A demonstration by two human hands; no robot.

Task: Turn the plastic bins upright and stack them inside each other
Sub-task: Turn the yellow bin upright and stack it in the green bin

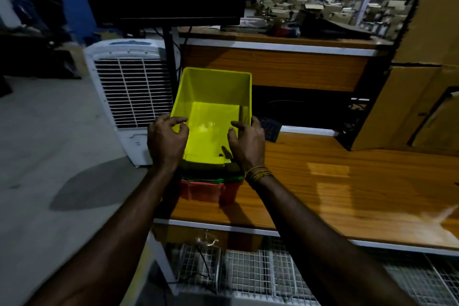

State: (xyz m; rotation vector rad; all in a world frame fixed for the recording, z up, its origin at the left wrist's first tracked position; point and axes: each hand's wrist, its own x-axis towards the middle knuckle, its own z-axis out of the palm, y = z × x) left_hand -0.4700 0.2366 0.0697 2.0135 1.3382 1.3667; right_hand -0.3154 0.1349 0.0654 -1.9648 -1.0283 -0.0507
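Right in the middle of the frame, a yellow bin sits upright, nested in a green bin and a red bin at the left end of the wooden worktop. The left hand closes its grip on the yellow bin's left wall, fingers curled over the rim; the right hand holds the right wall likewise. A white air cooler stands on the floor, left of centre.
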